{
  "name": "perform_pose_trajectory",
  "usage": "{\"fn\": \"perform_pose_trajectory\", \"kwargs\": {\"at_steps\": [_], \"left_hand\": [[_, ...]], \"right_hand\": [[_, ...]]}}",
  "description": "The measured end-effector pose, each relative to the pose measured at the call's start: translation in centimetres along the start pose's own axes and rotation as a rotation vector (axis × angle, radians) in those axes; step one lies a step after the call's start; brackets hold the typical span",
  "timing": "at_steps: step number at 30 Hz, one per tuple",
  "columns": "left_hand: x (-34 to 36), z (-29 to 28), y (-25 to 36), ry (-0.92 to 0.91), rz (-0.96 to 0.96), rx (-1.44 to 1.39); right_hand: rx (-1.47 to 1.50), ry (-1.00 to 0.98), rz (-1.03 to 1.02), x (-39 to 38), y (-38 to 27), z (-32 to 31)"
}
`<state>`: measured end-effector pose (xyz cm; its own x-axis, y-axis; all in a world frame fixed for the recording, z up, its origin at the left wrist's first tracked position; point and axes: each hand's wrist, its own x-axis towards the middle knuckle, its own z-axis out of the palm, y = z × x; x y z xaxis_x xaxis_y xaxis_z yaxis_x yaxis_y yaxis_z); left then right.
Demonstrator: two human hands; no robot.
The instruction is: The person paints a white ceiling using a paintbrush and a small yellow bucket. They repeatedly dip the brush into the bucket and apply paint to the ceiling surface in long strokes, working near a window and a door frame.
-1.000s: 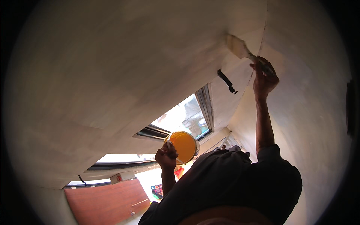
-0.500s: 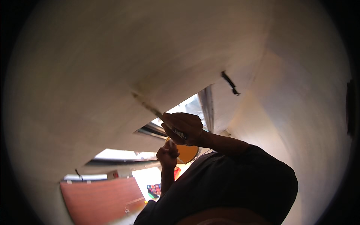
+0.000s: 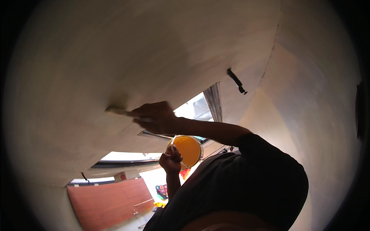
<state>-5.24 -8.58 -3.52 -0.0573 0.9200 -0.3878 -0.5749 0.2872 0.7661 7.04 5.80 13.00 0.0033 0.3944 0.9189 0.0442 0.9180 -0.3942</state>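
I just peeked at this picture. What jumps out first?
A bright orange bucket glows near the middle, held up by the left hand. Above it, the right hand presses a paintbrush against the big pale ceiling. A reddish-brown door shows at lower left.

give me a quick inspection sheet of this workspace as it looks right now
surface: pale ceiling fills most of the view, meeting a wall at right.
job's things: paint brush with bristles against the ceiling; orange bucket held below.
clutter: colourful items far below, too small to tell.
grippers: right hand in a closed grip on the brush handle; left hand in a closed grip at the bucket's rim.
cables: nothing seen; a small black hook-like fitting hangs on the ceiling.
surroundings: bright window behind the arm, reddish-brown door lower left, person's dark shirt.
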Motion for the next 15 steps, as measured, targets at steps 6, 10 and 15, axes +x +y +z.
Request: {"fn": "perform_pose_trajectory", "kwargs": {"at_steps": [6,10,15], "left_hand": [[0.8,1.3,1.3,-0.101,-0.061,-0.109],[2.4,3.0,1.7,-0.14,-0.103,-0.041],[3.6,5.1,2.0,-0.243,-0.128,0.065]], "right_hand": [[-0.185,0.194,0.44,-0.1,1.1,-22.2],[-0.255,0.514,0.426,-0.5,2.9,-32.9],[-0.415,0.775,0.302,-1.7,1.9,-39.5]]}}
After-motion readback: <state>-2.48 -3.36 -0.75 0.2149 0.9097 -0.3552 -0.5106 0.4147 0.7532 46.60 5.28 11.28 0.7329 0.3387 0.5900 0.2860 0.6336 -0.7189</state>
